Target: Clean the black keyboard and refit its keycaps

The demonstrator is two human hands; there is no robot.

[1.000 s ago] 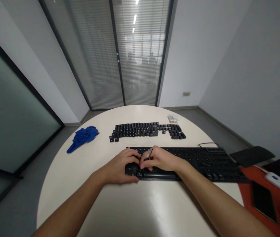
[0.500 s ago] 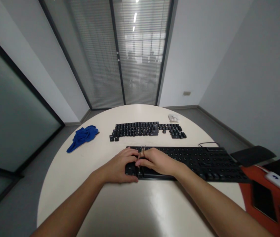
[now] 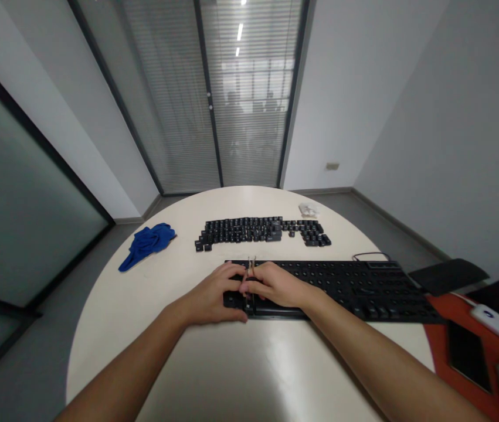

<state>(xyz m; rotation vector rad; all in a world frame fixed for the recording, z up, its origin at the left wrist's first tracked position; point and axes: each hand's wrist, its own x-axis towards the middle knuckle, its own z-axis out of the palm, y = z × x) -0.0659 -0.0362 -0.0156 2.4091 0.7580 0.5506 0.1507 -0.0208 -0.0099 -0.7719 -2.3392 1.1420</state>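
Note:
A black computer keyboard lies across the table in front of me, most of its keycaps off and small switch posts showing. My left hand grips its left end, thumb along the front edge and fingers over the top. In my right hand, closed in a pinch, are thin metal prongs that stick up above my fingers. Their lower ends reach down to the keyboard's front row, close to a keycap at the left corner. My fingers partly hide the prongs, and both hands meet there.
Loose black keycaps lie in rows behind the keyboard, with another group to their right. A blue cloth is at the left, a small clear bag at the back. Right of the table, a phone rests on an orange surface.
The prongs have shifted slightly and now stand a little more upright and apart at their tops. Both hands stay in nearly the same place on the keyboard.

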